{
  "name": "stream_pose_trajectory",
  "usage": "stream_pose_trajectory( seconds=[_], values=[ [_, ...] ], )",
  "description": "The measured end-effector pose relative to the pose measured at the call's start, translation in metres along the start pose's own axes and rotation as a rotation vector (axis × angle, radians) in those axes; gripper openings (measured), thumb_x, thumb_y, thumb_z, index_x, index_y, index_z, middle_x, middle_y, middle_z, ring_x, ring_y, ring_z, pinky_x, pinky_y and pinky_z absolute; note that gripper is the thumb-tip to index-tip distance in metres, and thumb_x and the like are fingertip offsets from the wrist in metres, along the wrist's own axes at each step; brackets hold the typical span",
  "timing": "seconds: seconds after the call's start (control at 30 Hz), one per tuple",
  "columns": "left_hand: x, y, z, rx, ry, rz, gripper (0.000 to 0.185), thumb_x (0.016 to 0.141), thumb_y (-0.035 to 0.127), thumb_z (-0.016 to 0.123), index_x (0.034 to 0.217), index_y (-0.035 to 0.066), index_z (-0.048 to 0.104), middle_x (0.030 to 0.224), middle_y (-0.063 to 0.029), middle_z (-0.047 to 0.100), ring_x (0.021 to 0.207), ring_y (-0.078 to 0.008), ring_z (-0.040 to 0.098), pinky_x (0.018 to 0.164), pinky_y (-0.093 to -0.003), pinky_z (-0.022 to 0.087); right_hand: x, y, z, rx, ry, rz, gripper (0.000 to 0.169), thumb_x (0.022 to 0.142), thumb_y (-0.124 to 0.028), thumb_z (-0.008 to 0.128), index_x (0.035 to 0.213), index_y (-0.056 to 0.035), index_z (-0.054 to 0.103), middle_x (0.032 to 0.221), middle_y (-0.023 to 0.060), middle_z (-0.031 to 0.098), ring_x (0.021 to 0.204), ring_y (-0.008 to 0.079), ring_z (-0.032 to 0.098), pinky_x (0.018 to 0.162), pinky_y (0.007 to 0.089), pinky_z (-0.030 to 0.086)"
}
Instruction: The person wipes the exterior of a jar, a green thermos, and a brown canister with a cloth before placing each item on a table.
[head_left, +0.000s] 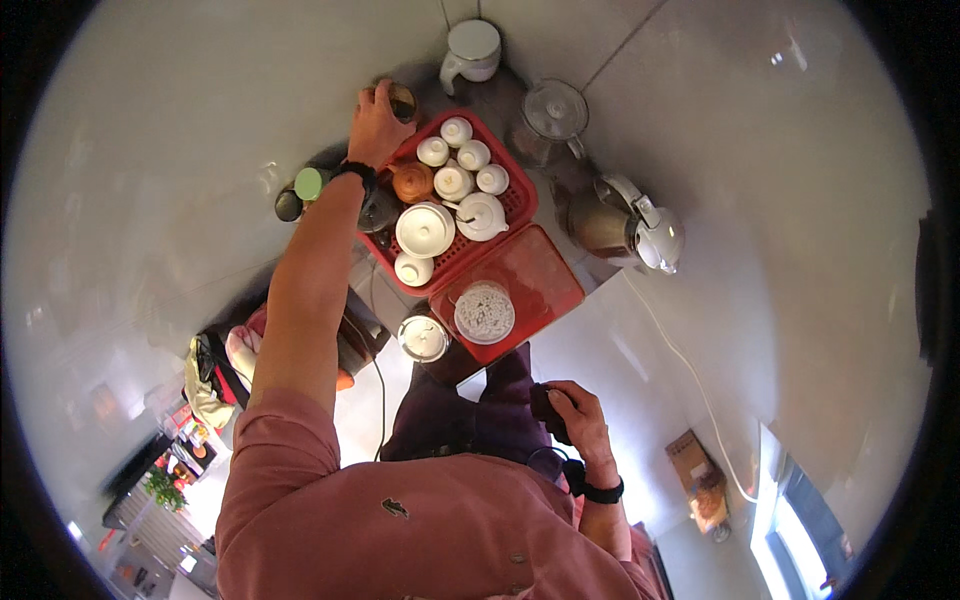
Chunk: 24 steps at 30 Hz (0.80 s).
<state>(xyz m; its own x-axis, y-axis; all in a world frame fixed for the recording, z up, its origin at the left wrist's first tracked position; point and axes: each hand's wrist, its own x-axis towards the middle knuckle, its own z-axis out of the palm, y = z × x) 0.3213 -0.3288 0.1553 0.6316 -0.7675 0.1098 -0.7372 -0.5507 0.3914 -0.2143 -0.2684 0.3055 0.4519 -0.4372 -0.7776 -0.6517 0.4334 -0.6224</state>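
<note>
My left hand (375, 126) reaches past the far left corner of a red plastic basket (523, 169). Its fingers and thumb are around a small jar (403, 103) with dark contents. In the basket are several upturned white cups (493, 179), a brown clay teapot (412, 182), a white teapot (482, 217) and a white lidded bowl (424, 230). Down by my right thigh, my right hand (583, 421) grips a dark, soft-looking object (550, 414), perhaps a cloth; its exact kind is unclear.
Nearest me, a red tray (541, 259) carries a tub of white cotton swabs (484, 313). A round lidded canister (424, 338) stands beside it. An electric kettle (622, 225), a glass pot (555, 112) and a white lidded mug (474, 51) stand right and beyond. Green-lidded jar (309, 184) sits left.
</note>
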Motion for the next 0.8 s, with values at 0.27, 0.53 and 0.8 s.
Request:
stream_pose_trajectory(
  seconds=[0.27, 0.53, 0.8],
  values=[
    [-0.076, 0.018, -0.142, -0.183, 0.159, -0.167, 0.088, 0.076, 0.020, 0.087, 0.150, 0.006, 0.042, 0.141, -0.0206, 0.049, 0.131, -0.0392, 0.052, 0.110, -0.0473, 0.048, 0.018, -0.042, -0.028, -0.023, -0.140, -0.089, 0.031, 0.102, -0.025, 0.063, 0.118, 0.0012, 0.071, 0.099, 0.0089, 0.074, 0.093, 0.0158, 0.065, 0.088, 0.0305, 0.051],
    [-0.257, 0.085, -0.256, -0.934, 0.332, -0.333, 0.086, 0.078, 0.021, 0.085, 0.149, 0.001, 0.039, 0.144, -0.0144, 0.050, 0.137, -0.0251, 0.047, 0.118, -0.0396, 0.036, 0.027, -0.104, -0.018, 0.362, -0.258, -0.167, 0.037, 0.107, -0.033, 0.054, 0.119, -0.0005, 0.068, 0.099, 0.0075, 0.073, 0.077, 0.0164, 0.068, 0.064, 0.0300, 0.055],
    [-0.405, 0.155, -0.264, -1.385, 0.800, -0.231, 0.090, 0.077, 0.047, 0.086, 0.143, 0.001, 0.047, 0.146, -0.0143, 0.054, 0.137, -0.0252, 0.051, 0.116, -0.0398, 0.038, -0.046, -0.154, 0.065, 0.570, -0.731, -0.587, 0.043, 0.107, -0.021, 0.051, 0.145, 0.0002, 0.050, 0.135, 0.0132, 0.062, 0.127, 0.0259, 0.059, 0.109, 0.0410, 0.046]
  ],
)
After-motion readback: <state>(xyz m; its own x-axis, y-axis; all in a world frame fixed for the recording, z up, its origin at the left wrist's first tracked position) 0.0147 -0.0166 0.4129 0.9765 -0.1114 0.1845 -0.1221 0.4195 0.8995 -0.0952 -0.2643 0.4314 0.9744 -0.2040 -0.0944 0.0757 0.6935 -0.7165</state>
